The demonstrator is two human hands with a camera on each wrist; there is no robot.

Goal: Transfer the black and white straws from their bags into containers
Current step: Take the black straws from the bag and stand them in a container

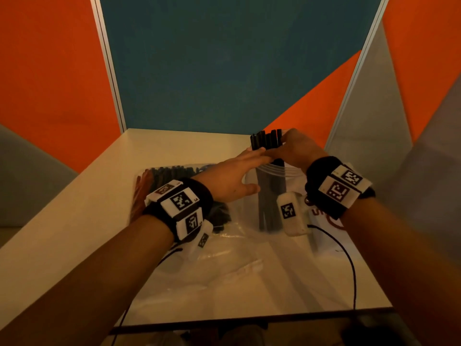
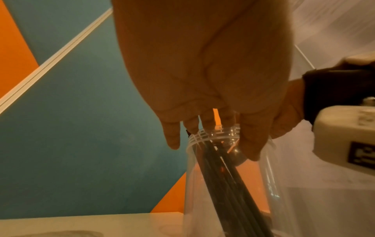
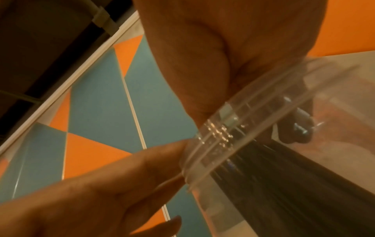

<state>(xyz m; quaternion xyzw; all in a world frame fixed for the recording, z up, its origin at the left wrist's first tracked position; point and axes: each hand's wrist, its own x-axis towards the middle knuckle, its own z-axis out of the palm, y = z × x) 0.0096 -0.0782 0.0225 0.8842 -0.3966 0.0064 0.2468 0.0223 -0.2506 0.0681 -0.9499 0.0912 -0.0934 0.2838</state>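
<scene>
A clear plastic container (image 1: 271, 178) stands on the table (image 1: 82, 221), with a bundle of black straws (image 1: 266, 141) upright in it and sticking out above the rim. My right hand (image 1: 287, 143) grips the tops of these straws from the right. My left hand (image 1: 257, 156) reaches in from the left, its straight fingers touching the straws just above the rim. The left wrist view shows the left hand (image 2: 211, 126) at the ribbed container rim (image 2: 202, 139), with the black straws (image 2: 223, 176) leaning inside. In the right wrist view, black straws (image 3: 274, 176) fill the container (image 3: 243, 128).
A clear bag of more black straws (image 1: 172, 173) lies behind my left wrist. A flat, crumpled clear bag (image 1: 224, 258) covers the near table. A black cable (image 1: 350, 265) runs along the right side. Orange and teal partition walls enclose the table.
</scene>
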